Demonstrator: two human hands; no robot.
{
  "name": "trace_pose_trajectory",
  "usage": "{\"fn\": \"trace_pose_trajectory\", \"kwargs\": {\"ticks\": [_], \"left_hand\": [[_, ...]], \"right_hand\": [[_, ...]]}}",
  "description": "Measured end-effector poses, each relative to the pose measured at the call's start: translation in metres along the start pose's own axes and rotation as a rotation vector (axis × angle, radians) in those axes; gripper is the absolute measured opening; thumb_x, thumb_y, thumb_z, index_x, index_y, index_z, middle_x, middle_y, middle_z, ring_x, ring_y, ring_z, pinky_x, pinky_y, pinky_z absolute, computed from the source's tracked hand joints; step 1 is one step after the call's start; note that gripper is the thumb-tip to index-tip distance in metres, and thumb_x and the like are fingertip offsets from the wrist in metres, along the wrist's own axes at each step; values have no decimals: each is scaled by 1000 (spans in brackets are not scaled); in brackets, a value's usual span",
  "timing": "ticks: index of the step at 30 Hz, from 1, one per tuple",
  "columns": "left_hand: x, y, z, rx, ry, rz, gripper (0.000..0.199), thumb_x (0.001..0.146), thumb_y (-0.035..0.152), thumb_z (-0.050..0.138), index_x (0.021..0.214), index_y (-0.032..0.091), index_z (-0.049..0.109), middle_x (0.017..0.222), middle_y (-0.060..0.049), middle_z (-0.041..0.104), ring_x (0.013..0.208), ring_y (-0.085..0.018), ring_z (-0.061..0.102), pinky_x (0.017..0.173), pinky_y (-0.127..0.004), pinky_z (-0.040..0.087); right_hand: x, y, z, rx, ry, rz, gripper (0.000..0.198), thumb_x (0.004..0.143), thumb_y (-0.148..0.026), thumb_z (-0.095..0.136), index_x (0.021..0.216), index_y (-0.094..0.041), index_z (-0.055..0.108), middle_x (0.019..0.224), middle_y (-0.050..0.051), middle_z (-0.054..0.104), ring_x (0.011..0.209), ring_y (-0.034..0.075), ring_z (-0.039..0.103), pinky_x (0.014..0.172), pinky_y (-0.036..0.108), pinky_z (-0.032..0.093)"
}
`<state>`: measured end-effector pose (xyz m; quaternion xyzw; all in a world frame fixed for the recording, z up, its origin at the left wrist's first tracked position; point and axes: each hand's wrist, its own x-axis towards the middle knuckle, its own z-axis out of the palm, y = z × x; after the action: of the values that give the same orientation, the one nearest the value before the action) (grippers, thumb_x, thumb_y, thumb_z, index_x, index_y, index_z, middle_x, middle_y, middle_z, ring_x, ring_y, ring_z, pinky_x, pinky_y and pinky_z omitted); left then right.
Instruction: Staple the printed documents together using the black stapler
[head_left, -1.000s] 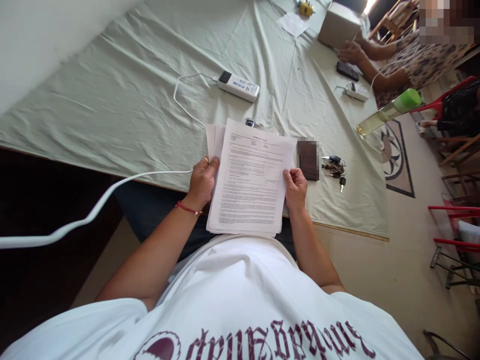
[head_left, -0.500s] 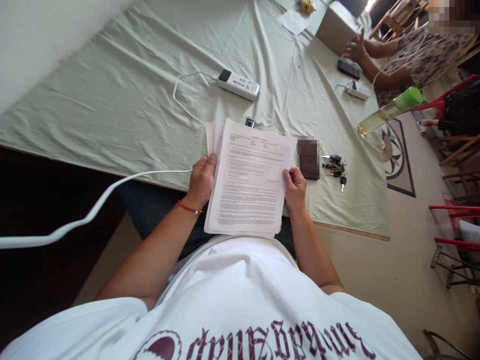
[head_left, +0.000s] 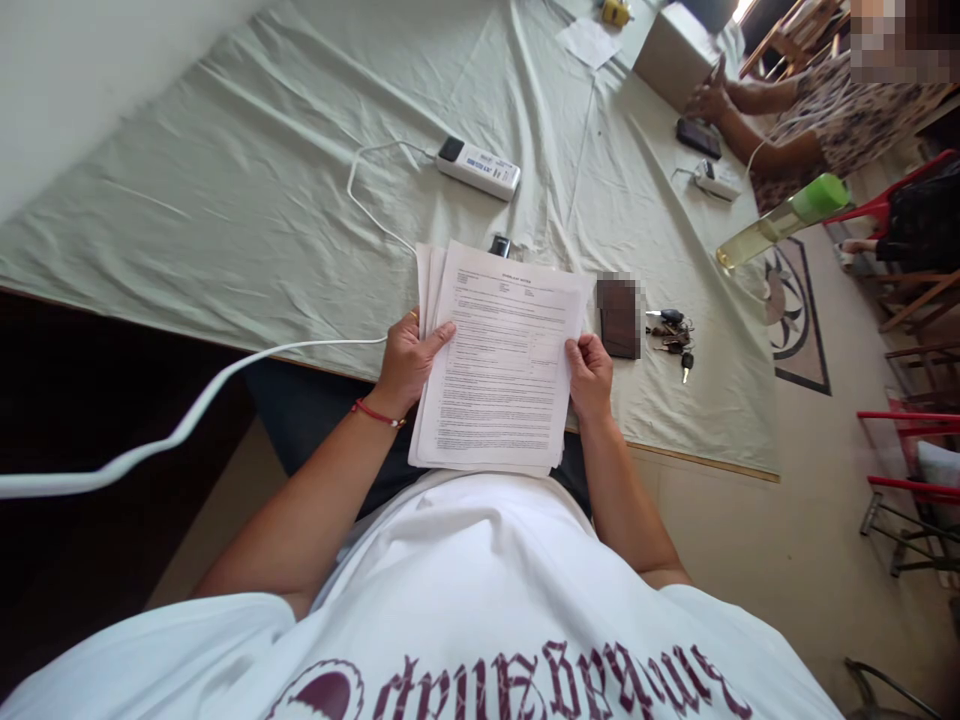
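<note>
- The left hand (head_left: pixel 407 358) grips the near-side edge of a stack of papers (head_left: pixel 499 390), its thumb pressed flat over the top sheet.
- The right hand (head_left: pixel 591 376) pinches the opposite edge, thumb on top and fingers curled in.
- The stack lies between the two hands, slightly tilted; its sheets are thin, white and rectangular, closely printed, and fanned out unevenly beside the left hand.
- Beyond both hands spreads a pale green tablecloth (head_left: pixel 262 190), woven-looking and creased in long soft folds.
- Ahead of the hands sits a smooth white oblong device (head_left: pixel 478 170) with a dark end and a thin white cable.
- Just beside the right hand lies a dark brown, flat rectangular item (head_left: pixel 618 320), partly pixelated; past it, a bunch of metal keys (head_left: pixel 675 335) with black heads.
- Farther off beyond the right hand, a clear cylindrical bottle (head_left: pixel 772 230) has a green cap.
</note>
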<state>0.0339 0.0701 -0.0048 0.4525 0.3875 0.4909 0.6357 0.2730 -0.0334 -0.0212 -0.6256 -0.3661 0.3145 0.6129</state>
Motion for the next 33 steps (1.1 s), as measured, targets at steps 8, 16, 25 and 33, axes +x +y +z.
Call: {"fn": "trace_pose_trajectory", "kwargs": {"ticks": [8,16,25,33], "left_hand": [[0,-2,-1,-5,13,-3,44,68,39,91,103,17,75,105,-9,79,94,-27,75,88,-38,62],[0,0,0,-82,12,-14,48,68,42,92,105,16,75,107,-11,79,101,-29,75,93,-40,61],[0,1,-2,-121,-7,-59,49,64,38,93,106,18,74,107,-10,80,103,-31,75,93,-43,62],[-14,15,-6,-200,-139,-203,49,63,36,95,106,20,77,106,-11,80,104,-36,75,94,-52,62]], "right_hand": [[0,-2,2,16,20,0,34,87,-54,68,88,-23,54,78,-4,55,67,11,48,65,24,41],[0,-5,4,49,47,9,38,81,-53,76,88,-22,55,79,-4,54,67,11,48,64,24,41],[0,-7,4,60,33,16,39,79,-52,78,86,-23,54,75,-5,56,66,11,50,62,24,43],[-15,-28,3,314,-234,350,49,72,-44,89,112,-24,67,109,4,78,89,22,74,85,39,61]]}}
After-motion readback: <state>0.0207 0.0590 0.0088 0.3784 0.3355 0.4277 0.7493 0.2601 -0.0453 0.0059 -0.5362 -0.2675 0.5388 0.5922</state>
